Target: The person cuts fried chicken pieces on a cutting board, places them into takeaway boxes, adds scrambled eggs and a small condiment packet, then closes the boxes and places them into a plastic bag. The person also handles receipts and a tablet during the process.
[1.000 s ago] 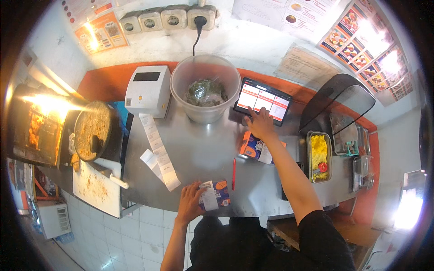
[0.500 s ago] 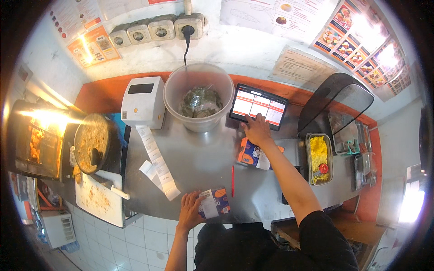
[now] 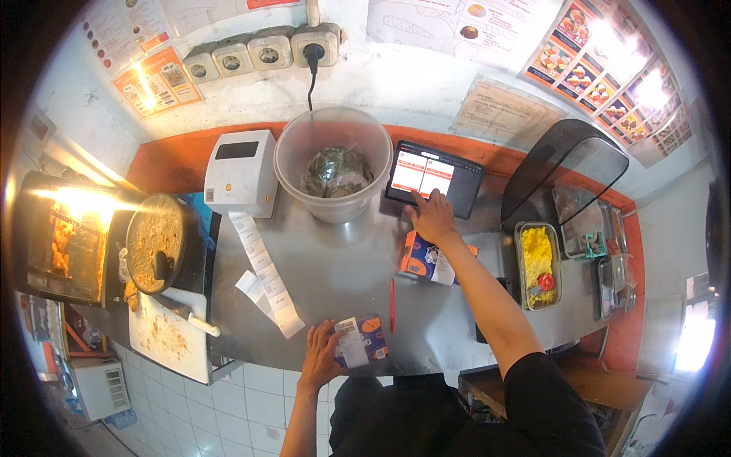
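Note:
My left hand is closed around the left end of a small blue and orange cardboard box at the counter's front edge. A white paper label lies across that box. Stretched forward, my right hand touches the lower part of a black tablet with a fingertip, its fingers apart and holding nothing. Two white panels with orange buttons show on the screen. Partly under my right forearm lies a second blue and orange box. A red pen rests between the two boxes.
A label printer trails a paper strip over the steel counter. Beside it stands a clear bucket with bagged leaves. Left are a crumb-filled pan, cutting board and knife; right, a yellow-food tray and mesh cover.
On the tablet, the panels have gone from three to two, and the right part of the screen is now dark grey. Both hands stay nearly where they were.

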Available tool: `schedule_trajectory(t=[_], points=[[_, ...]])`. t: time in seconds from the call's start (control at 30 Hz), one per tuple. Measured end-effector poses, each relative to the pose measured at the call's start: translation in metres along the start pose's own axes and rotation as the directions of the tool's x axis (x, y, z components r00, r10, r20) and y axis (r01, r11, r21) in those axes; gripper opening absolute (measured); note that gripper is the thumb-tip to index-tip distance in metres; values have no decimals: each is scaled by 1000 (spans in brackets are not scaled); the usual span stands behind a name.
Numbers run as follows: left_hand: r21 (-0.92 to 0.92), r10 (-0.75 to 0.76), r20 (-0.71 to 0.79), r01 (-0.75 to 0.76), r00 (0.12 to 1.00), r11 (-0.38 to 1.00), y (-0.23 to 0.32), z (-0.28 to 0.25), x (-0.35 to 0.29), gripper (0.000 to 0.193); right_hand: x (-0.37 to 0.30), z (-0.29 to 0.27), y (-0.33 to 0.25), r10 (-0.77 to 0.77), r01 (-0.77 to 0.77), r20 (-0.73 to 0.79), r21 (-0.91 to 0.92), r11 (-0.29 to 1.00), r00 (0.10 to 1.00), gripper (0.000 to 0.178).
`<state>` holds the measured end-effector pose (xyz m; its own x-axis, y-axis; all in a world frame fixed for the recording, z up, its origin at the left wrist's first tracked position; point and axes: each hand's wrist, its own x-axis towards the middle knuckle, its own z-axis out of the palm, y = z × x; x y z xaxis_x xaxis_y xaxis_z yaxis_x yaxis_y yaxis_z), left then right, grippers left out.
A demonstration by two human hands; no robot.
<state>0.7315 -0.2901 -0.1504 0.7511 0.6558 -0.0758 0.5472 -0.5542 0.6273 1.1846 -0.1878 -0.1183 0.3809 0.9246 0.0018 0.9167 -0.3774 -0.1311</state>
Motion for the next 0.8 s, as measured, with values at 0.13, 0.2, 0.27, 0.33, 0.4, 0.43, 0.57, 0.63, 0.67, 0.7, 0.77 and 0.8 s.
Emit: schedule_trajectory(t=[0.13,0.2,0.27,0.33,0.4,0.43,0.57,0.63,0.67,0.7,0.77,0.8], points=[[-13,-6,-9,6,1000,1000,1,1,0,103,0,3,3,1,-1,-28,-4,1000,1000,57],[-14,-3,-15,3,1000,1000,2,1,-1,101,-1,3,3,7,-7,-25,-6,1000,1000,57],[-12,-4,-18,4,1000,1000,2,0,-2,100,-1,2,1,19,-19,3,-3,1000,1000,58],[-13,0,-19,-1,1000,1000,3,1,0,100,-1,4,5,22,-21,19,-5,1000,1000,59],[-12,-4,-20,3,1000,1000,4,-1,-1,100,-1,6,6,23,-23,33,-6,1000,999,60],[-11,-7,-20,7,1000,1000,5,-2,-1,100,-1,6,5,24,-24,39,-6,1000,999,60],[-39,-17,-19,16,1000,999,5,0,0,101,-4,13,8,34,-34,-13,-17,999,999,60],[-52,-19,-37,17,999,998,7,-2,0,102,-4,6,3,31,-32,21,17,999,999,59],[-41,-17,-40,16,999,999,5,-1,-1,102,-3,3,1,30,-31,37,34,999,999,59],[-31,-11,-41,10,999,999,4,0,-1,102,-3,5,3,26,-27,21,35,999,999,59],[-21,-2,-37,1,999,1000,2,3,-1,103,-4,9,7,21,-20,-11,35,999,1000,59],[-19,-5,-33,4,999,1000,3,1,-1,104,-4,7,6,21,-21,10,32,999,1000,59]])
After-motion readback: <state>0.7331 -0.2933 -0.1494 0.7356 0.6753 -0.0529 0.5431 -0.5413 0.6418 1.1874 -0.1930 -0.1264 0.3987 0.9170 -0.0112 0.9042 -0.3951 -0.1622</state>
